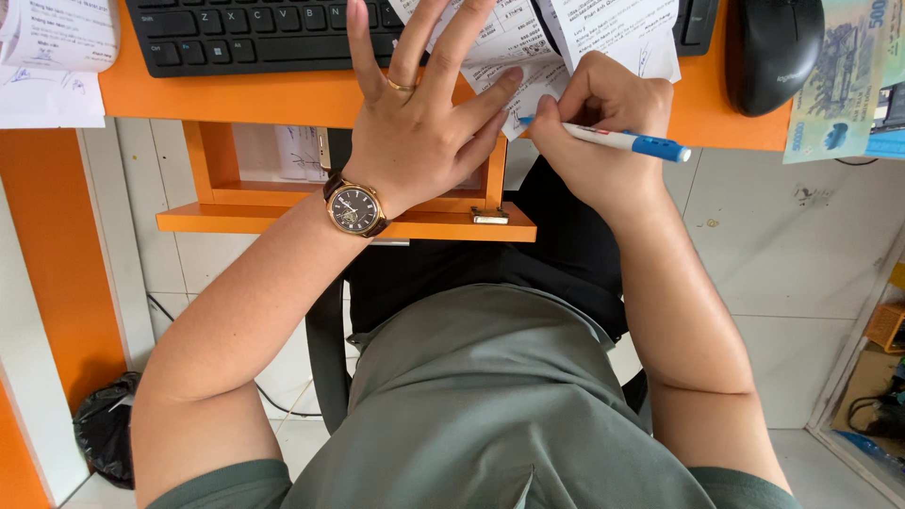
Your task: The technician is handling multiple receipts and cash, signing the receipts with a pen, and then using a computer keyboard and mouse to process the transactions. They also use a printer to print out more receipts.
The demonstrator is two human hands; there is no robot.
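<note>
Pressing left hand [415,132] flat on receipts [514,52]

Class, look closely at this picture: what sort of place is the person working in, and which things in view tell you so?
Probably an office or shop counter desk. An orange desk holds a black keyboard, a computer mouse and a banknote. The right hand writes with a pen on printed slips that the left hand presses flat.

My single head-mounted view looks steeply down, close over my torso in the lower frame toward the orange desk [283,94] edge and keyboard [245,33] along the top; floor tiles fill the sides.
</note>
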